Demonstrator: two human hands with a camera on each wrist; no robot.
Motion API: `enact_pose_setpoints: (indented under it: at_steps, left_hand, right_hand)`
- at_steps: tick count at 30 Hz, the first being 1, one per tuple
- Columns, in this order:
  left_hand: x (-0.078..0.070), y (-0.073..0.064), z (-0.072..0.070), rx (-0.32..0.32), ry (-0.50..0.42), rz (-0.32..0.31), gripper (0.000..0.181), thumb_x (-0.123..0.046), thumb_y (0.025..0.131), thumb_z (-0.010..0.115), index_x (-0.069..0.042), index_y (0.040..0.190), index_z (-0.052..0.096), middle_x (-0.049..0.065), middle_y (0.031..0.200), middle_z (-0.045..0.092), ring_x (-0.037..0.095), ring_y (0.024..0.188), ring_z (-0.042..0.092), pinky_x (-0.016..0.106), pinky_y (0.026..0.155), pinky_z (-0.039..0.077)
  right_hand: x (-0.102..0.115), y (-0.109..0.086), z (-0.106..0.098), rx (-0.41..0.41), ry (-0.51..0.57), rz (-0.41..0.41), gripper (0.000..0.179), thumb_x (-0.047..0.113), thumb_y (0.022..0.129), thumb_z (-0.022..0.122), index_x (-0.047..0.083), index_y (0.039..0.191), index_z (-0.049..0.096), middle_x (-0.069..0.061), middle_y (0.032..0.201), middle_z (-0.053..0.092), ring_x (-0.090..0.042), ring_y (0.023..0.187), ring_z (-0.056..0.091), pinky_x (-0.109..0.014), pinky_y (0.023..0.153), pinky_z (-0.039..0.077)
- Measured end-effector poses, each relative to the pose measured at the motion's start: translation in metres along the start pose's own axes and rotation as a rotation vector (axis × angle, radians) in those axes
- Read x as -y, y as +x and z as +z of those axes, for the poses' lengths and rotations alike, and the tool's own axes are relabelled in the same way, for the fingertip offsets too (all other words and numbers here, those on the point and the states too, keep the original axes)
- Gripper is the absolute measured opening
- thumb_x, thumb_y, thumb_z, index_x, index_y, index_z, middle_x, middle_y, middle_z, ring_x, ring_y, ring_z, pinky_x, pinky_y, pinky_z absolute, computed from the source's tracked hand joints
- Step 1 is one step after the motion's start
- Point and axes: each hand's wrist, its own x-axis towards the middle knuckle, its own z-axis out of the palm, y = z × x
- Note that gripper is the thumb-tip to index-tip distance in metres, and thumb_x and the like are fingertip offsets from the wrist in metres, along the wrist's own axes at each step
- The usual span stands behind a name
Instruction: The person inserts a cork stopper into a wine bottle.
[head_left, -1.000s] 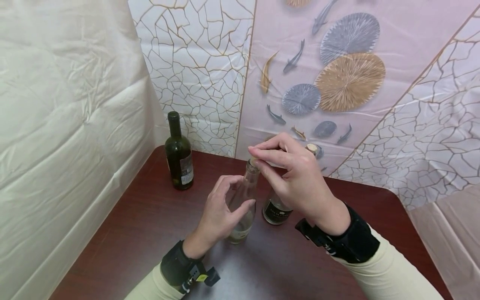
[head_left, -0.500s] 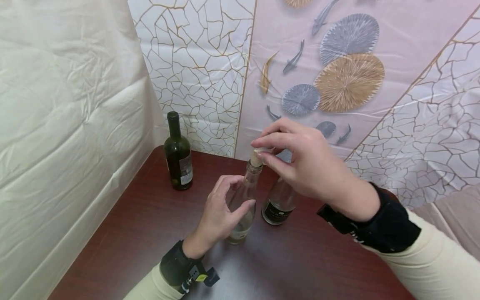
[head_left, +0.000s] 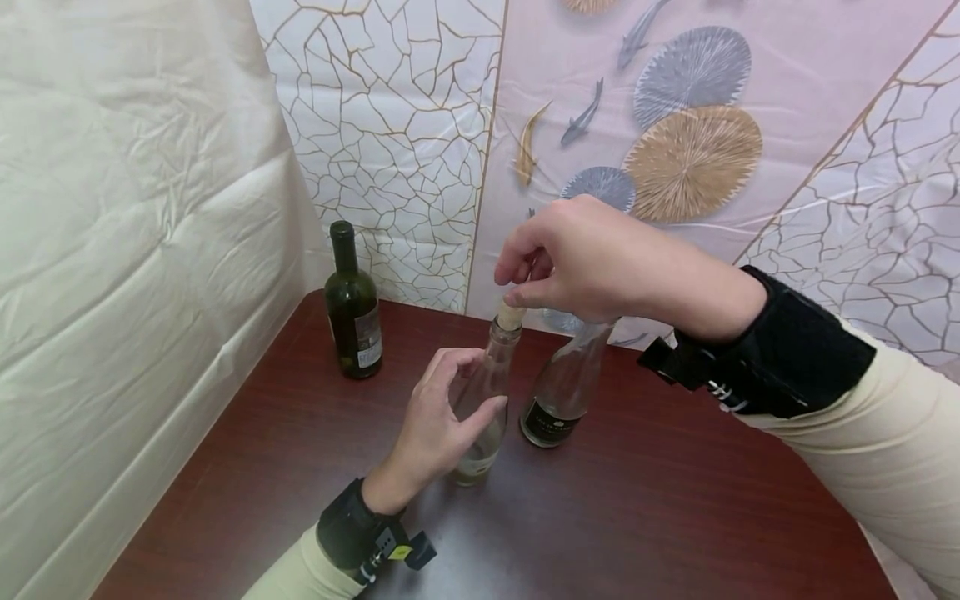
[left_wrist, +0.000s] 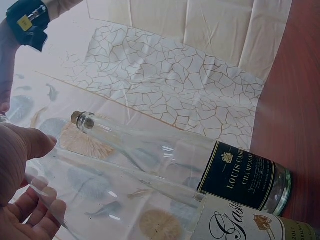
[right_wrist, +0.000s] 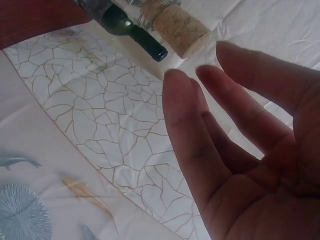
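Note:
My left hand grips a clear glass bottle round its upper body, and it stands on the table. A pale cork is seated in its mouth, with a good part standing out above the rim. My right hand is just above that cork. The right wrist view shows the cork beyond the fingertips, apart from them, the fingers loosely bent around nothing. In the left wrist view, the held bottle's cream label shows, but its mouth is out of frame.
Close on the right stands a second clear bottle with a black label; its cork appears in the left wrist view. A dark green bottle stands at the back left of the red-brown table. Patterned cloth hangs behind.
The right hand pinched and pressed at the cork, then let go and rose above it, its wrist lifting to the right. The left hand keeps its hold on the bottle.

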Motion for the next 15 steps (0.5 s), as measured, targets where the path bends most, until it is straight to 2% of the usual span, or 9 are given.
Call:
enact_pose_setpoints:
  at_steps: [8, 15]
  left_hand:
    - [0.0002, 0.0008, 0.0003, 0.014, -0.014, -0.006, 0.052, -0.013, 0.087, 0.085, -0.009, 0.132, 0.058, 0.008, 0.126, 0.061, 0.021, 0.114, 0.061, 0.045, 0.094, 0.056]
    - [-0.0003, 0.0008, -0.0001, 0.016, -0.006, -0.007, 0.052, -0.014, 0.088, 0.085, -0.009, 0.132, 0.058, 0.008, 0.127, 0.061, 0.02, 0.115, 0.061, 0.037, 0.096, 0.055]
  right_hand:
    - [0.0023, 0.0037, -0.0018, 0.072, 0.007, 0.033, 0.006, 0.017, 0.089, 0.081, 0.023, 0.091, 0.08, 0.006, 0.084, 0.079, -0.009, 0.082, 0.074, -0.036, 0.08, 0.057]
    - [0.0028, 0.0054, 0.0019, 0.072, -0.014, 0.0, 0.013, 0.012, 0.089, 0.079, 0.022, 0.08, 0.079, 0.007, 0.079, 0.078, -0.007, 0.079, 0.073, -0.035, 0.079, 0.059]
